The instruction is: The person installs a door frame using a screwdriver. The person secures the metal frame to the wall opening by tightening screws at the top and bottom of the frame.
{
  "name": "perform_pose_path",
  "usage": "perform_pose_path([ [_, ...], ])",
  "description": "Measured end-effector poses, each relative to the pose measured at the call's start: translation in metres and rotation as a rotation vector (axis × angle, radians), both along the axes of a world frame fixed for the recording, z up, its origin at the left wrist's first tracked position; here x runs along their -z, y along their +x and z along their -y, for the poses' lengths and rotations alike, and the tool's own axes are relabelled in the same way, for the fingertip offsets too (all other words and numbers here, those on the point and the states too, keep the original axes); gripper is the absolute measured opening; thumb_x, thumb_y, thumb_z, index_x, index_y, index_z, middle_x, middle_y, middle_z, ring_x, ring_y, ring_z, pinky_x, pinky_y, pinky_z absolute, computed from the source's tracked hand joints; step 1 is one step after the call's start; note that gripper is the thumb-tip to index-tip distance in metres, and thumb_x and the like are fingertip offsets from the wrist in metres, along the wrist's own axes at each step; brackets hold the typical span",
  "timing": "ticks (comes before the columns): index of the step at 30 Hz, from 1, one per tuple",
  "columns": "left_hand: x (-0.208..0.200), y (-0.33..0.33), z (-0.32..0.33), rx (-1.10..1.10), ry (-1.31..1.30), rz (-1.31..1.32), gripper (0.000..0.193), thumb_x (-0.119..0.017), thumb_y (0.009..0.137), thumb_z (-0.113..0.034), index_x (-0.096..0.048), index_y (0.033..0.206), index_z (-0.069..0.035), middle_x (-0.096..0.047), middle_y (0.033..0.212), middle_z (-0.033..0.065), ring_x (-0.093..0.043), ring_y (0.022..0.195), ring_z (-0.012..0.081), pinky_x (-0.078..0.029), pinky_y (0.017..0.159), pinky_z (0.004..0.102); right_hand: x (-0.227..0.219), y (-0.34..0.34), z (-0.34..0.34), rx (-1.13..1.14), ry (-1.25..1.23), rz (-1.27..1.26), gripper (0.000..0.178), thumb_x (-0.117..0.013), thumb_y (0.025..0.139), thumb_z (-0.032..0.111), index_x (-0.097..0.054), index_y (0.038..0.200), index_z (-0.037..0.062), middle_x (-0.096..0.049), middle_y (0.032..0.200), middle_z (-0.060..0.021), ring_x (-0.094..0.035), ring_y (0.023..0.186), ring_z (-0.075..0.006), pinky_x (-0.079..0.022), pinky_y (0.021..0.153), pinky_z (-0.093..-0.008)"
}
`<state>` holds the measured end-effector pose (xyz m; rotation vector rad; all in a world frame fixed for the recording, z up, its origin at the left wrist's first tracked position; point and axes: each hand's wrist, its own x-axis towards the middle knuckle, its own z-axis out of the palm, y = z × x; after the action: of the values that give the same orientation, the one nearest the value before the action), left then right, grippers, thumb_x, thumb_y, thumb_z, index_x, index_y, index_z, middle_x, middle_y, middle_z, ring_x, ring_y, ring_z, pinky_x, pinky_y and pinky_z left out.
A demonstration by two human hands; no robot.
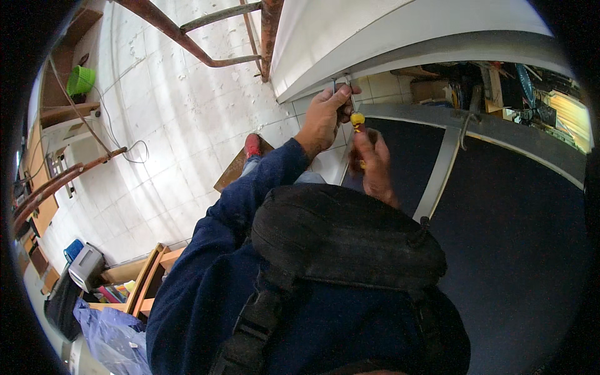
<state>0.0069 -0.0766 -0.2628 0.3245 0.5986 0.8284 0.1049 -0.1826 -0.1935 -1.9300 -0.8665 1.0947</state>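
Note:
My right hand (374, 161) is wrapped around the handle of a screwdriver with a yellow-and-dark handle (357, 118). The tool's thin shaft points up toward the lower edge of a white panel (350, 47). My left hand (324, 117) is beside the shaft, its thumb and fingers pinched together close under that edge. Thin metal pieces show by its fingertips, but what it grips is too small to make out. Just right of both hands is a dark panel door (512, 231) with a grey metal frame.
A rusty metal frame (269, 37) stands at the upper left on the white tiled floor (169, 119). My red shoe (252, 145) is on a brown board (226, 178). Left are a green basket (81, 80) and a wooden shelf (153, 275). Stacked clutter fills the far right.

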Motion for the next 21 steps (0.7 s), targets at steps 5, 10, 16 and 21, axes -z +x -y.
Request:
perform_pose_path([
  [5, -0.017, -0.007, -0.001, 0.028, -0.019, -0.024, 0.035, -0.058, 0.103, -0.034, -0.065, 0.117, -0.003, -0.051, 0.078, -0.0030, -0.047, 0.068, 0.0081, -0.039, 0.061, 0.0234, -0.024, 0.017, -0.001, 0.001, -0.174, -0.653, 0.053, -0.056, 0.097, 0.053, -0.056, 0.114, 0.0034, -0.059, 0.086, -0.0049, -0.053, 0.059, -0.0116, -0.036, 0.045, -0.0265],
  [10, -0.021, -0.003, -0.001, 0.050, 0.000, 0.025, 0.033, -0.056, 0.104, -0.032, -0.065, 0.116, -0.002, -0.051, 0.077, -0.0029, -0.047, 0.068, 0.0084, -0.039, 0.061, 0.0238, 0.005, -0.001, -0.009, -0.064, 0.327, 0.700, 0.049, -0.052, 0.098, 0.056, -0.056, 0.104, 0.0069, -0.057, 0.081, -0.0044, -0.056, 0.061, -0.0153, -0.046, 0.053, -0.0291],
  [16, -0.013, -0.004, -0.002, 0.038, -0.021, -0.020, 0.031, -0.055, 0.104, -0.028, -0.065, 0.116, -0.001, -0.050, 0.074, -0.0034, -0.047, 0.067, 0.0078, -0.039, 0.060, 0.0244, -0.020, 0.023, 0.005, 0.027, -0.229, -0.794, 0.050, -0.047, 0.100, 0.056, -0.056, 0.105, 0.0069, -0.057, 0.076, -0.0044, -0.058, 0.068, -0.0161, -0.050, 0.065, -0.0321],
  [21, -0.015, -0.002, -0.005, 0.022, -0.012, 0.010, 0.031, -0.055, 0.104, -0.028, -0.066, 0.113, -0.001, -0.052, 0.074, -0.0032, -0.048, 0.066, 0.0081, -0.039, 0.060, 0.0231, 0.001, 0.007, 0.009, 0.022, 0.048, -0.262, 0.054, -0.047, 0.101, 0.056, -0.060, 0.110, 0.0041, -0.060, 0.081, -0.0056, -0.057, 0.063, -0.0157, -0.048, 0.056, -0.0308],
])
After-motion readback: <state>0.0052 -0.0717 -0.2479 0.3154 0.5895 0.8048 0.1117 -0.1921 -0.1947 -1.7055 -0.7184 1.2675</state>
